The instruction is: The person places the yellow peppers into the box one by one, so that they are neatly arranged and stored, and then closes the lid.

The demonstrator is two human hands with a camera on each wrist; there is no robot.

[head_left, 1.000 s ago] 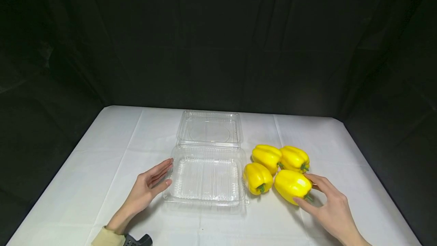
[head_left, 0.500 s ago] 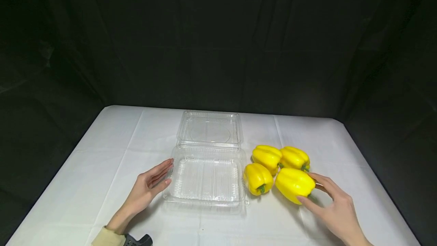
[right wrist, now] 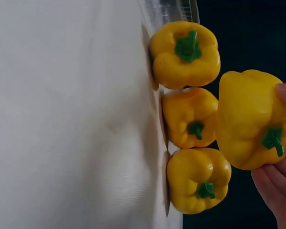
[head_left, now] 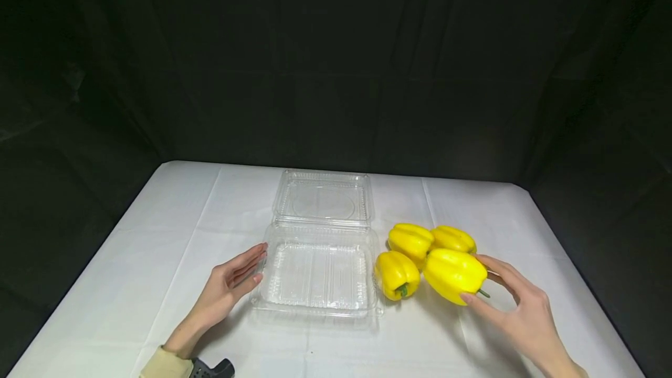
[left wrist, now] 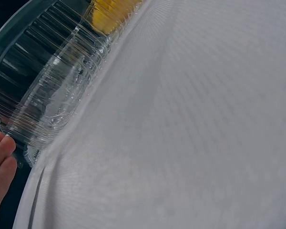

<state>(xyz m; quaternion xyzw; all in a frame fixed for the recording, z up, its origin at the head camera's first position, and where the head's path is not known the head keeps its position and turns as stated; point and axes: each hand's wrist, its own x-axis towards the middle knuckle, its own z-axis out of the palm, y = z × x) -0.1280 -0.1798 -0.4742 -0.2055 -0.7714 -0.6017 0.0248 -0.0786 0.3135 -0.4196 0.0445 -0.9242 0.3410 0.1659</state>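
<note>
Between the thumb and fingers of my right hand is a yellow bell pepper, raised off the table with its green stem toward the palm. The right wrist view shows this held pepper apart from the tabletop. Three more yellow peppers lie close by: one near the container, one behind it and one at the back right, partly hidden by the held one. My left hand rests at the left rim of a clear plastic clamshell container, fingers extended, thumb apart.
The container's lid lies folded back, flat on the white-covered table. Black cloth hangs behind the table and along both sides. A dark strap sits around the left wrist.
My right hand has lifted the front right pepper off the table, moving it up and slightly to the right. The left hand and the container have stayed in place.
</note>
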